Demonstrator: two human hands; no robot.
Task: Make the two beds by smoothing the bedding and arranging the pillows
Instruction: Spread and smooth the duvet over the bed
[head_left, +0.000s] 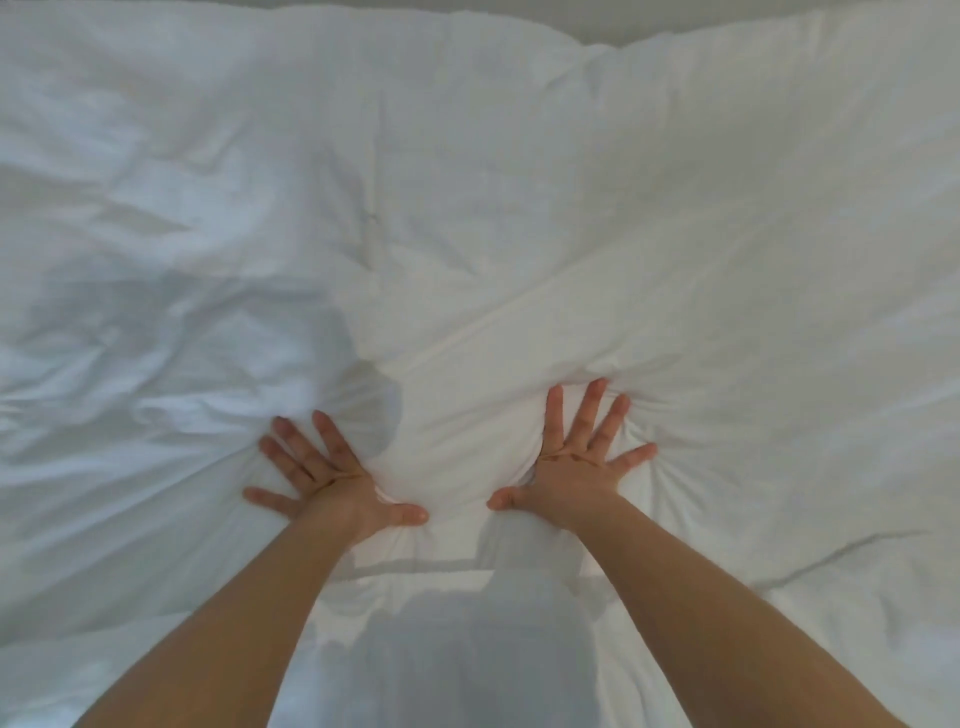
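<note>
One rumpled white cloth duvet covers the bed. Its left half is deeply creased and its right half flatter, so smoothing looks partway done. Toward the bed's near edge, the left hand and right hand press it. Each grip is splayed flat and holds nothing. No pillow or second bed shows.

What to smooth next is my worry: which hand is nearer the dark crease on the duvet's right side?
Right. The right hand presses the duvet left of the crease; the left hand presses farther left, beyond the puffed bulge between them.
</note>
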